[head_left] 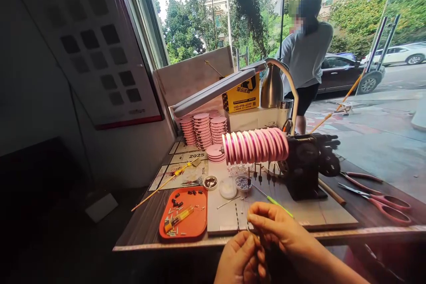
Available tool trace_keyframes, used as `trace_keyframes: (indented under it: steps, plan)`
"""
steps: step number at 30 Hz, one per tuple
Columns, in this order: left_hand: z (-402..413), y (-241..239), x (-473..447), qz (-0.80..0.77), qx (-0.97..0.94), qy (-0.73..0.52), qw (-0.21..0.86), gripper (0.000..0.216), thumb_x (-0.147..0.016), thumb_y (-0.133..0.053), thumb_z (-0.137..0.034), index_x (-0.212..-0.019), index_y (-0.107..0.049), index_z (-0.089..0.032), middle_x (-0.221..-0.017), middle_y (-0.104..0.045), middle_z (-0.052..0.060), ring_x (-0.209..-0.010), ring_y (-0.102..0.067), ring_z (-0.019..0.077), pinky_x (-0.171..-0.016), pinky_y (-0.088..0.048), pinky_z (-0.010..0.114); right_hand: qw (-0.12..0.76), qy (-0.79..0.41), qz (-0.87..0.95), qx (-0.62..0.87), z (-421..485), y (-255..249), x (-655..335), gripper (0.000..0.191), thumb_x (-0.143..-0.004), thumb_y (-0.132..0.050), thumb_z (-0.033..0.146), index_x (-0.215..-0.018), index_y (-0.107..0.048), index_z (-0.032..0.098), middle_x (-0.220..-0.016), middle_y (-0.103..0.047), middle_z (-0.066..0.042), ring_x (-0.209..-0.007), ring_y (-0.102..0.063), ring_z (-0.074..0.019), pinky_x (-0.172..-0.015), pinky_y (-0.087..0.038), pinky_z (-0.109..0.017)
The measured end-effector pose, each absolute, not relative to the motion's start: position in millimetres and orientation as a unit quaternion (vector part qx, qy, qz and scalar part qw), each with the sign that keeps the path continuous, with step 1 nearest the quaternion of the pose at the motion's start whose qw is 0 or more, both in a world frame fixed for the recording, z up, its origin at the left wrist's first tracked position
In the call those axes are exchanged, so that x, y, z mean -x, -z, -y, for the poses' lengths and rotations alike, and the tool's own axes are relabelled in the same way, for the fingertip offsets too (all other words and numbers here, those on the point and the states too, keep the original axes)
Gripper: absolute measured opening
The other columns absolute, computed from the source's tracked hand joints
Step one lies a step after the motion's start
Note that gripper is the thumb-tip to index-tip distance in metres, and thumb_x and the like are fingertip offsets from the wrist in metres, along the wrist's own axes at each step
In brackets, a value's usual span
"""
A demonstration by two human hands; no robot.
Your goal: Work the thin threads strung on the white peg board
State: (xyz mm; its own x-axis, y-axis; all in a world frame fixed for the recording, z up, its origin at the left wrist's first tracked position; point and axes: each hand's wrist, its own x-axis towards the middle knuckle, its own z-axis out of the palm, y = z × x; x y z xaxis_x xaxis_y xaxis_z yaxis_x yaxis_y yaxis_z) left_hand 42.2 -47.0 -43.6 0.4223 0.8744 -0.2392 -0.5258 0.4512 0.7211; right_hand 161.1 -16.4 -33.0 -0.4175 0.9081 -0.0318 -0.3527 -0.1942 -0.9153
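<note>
My left hand [240,258] and my right hand [281,227] are close together at the front edge of the table. Both have thumb and fingers pinched together, with the fingertips nearly meeting. Whatever lies between them is too small to make out. A thin dark, beaded-looking strand [237,217] runs down the pale board [316,217] to just above my left hand. Behind my right hand lies a green-handled tool [278,206] with a thin metal shaft. A small dish of beads [242,183] and a clear round lid [228,189] sit farther back.
An orange tray [203,204] with small parts stands left. Behind the dishes, a dark machine [306,159] holds a row of pink discs [256,145]; more pink discs [202,131] are stacked behind. Scissors [382,202] lie right. A lamp [219,91] overhangs. A person [308,53] stands beyond the glass.
</note>
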Motion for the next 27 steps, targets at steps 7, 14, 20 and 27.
trace_keyframes:
  steps: [7, 14, 20, 27]
  plan:
    - [48.1, 44.2, -42.2, -0.312, -0.289, -0.449, 0.786, 0.032, -0.064, -0.068, -0.031, -0.067, -0.047, -0.006, -0.055, -0.040, 0.001, -0.044, -0.040, 0.0040, -0.047, -0.026, 0.016, 0.437, -0.792, 0.350, 0.243, 33.5, 37.0, -155.8, 0.034, -0.071, -0.062, 0.031, -0.079, -0.036, 0.009, -0.054, -0.047, 0.001, -0.043, -0.047, -0.0071, -0.044, -0.043, -0.022]
    - [46.2, 44.6, -45.1, -0.341, -0.260, -0.463, 0.776, 0.039, -0.053, -0.074, -0.032, -0.071, -0.050, -0.007, -0.057, -0.047, 0.003, -0.044, -0.042, 0.0051, -0.047, -0.028, 0.017, 0.423, -0.771, 0.384, 0.281, 28.9, 35.3, -159.7, 0.043, -0.066, -0.064, 0.039, -0.081, -0.035, 0.011, -0.053, -0.044, 0.002, -0.043, -0.045, -0.0075, -0.046, -0.042, -0.024]
    - [40.5, 52.6, -52.2, -0.429, -0.448, -0.512, 0.595, 0.053, -0.064, -0.059, -0.051, -0.090, -0.048, -0.007, -0.060, -0.057, 0.007, -0.053, -0.048, 0.0118, -0.059, -0.032, 0.023, 0.501, -0.381, 0.584, 0.514, -5.8, 13.2, -181.8, 0.055, -0.068, -0.046, 0.054, -0.098, -0.052, 0.009, -0.066, -0.042, -0.003, -0.055, -0.036, -0.0086, -0.055, -0.030, -0.024]
    - [44.4, 36.3, -57.8, -0.612, -0.588, -0.466, 0.251, 0.047, -0.072, -0.050, -0.029, -0.114, -0.046, -0.008, -0.080, -0.057, 0.005, -0.062, -0.048, 0.0165, -0.065, -0.025, 0.025, 0.483, -0.256, 0.602, 0.582, -27.3, -0.5, -168.6, 0.039, -0.076, -0.041, 0.047, -0.085, -0.059, 0.013, -0.052, -0.041, -0.002, -0.051, -0.036, -0.0122, -0.053, -0.024, -0.026]
